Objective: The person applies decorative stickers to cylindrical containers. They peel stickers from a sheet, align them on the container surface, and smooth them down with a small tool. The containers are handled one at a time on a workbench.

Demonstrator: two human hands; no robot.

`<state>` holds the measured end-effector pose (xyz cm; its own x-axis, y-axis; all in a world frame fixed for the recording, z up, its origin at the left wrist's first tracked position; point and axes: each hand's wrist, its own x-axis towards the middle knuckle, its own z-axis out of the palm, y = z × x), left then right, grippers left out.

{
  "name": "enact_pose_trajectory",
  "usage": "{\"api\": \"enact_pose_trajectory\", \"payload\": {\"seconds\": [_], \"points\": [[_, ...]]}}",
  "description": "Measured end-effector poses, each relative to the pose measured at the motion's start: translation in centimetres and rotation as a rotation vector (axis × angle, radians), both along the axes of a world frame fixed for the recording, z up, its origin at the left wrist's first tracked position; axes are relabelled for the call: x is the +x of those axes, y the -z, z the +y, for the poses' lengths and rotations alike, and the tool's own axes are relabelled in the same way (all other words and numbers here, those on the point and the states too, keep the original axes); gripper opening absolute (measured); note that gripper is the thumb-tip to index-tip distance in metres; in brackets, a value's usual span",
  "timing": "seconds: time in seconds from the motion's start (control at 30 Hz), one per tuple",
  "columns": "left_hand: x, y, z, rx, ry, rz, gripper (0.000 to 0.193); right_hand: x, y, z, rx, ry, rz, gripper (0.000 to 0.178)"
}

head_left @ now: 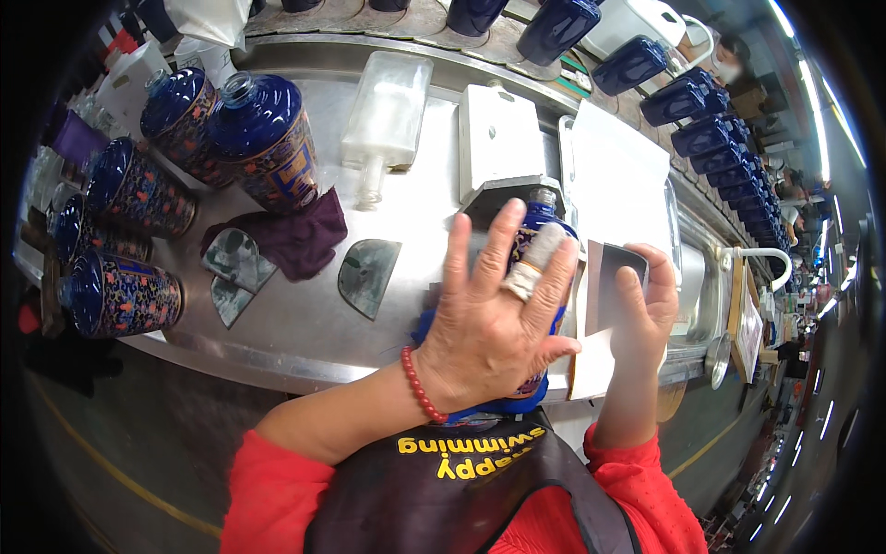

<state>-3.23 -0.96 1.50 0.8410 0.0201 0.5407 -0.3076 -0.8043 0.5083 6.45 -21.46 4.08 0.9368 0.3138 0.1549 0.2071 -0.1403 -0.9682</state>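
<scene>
A blue bottle with a coloured pattern (538,218) lies in front of me, its clear glass neck toward the far side. Over its body my left hand (491,319) is spread flat, fingers stretched apart and hiding much of it. A pale wrapping covers one of those fingers. My right hand (646,314), to the right of the bottle, pinches a thin dark grey flat piece (609,282) between thumb and fingers. Left of the bottle lie a rounded green-grey flat piece (368,275), similar pieces (236,260) and a dark purple cloth (309,245).
Several patterned blue bottles (268,138) crowd the left of the metal table (318,319). Beyond my hands are a clear glass bottle (386,115), a white block (501,134) and white sheets (620,152). Plain blue bottles (630,65) line a conveyor (369,23) at the back; people stand beyond.
</scene>
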Motion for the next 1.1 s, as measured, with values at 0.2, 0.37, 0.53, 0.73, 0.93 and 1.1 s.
{"api": "enact_pose_trajectory", "payload": {"seconds": [0.2,0.37,0.53,0.73,0.93,1.1], "points": [[-0.4,1.9,1.0,-0.081,-0.033,0.046,0.081,0.3,0.1,1.3,0.057,0.029,-0.064,0.03],[-2.7,4.1,1.5,-0.245,0.0,0.025,0.086,-0.7,-3.1,3.1,-0.619,-0.399,-1.133,0.034],[-7.5,5.8,0.5,-0.276,0.059,0.124,0.106,0.3,-7.4,8.4,-0.539,-0.893,-0.694,0.017],[-8.1,6.6,-1.1,-0.171,-0.065,0.217,0.111,-2.3,-5.7,9.8,-0.777,-0.843,-1.208,0.026],[-7.9,5.8,-1.0,-0.119,-0.121,0.061,0.098,-4.5,-4.6,5.9,-0.61,-0.44,-1.042,0.031],[-7.2,5.7,-1.0,-0.049,-0.187,0.01,0.104,-7.8,-3.1,3.0,-0.376,-0.812,-0.752,0.025]]}}
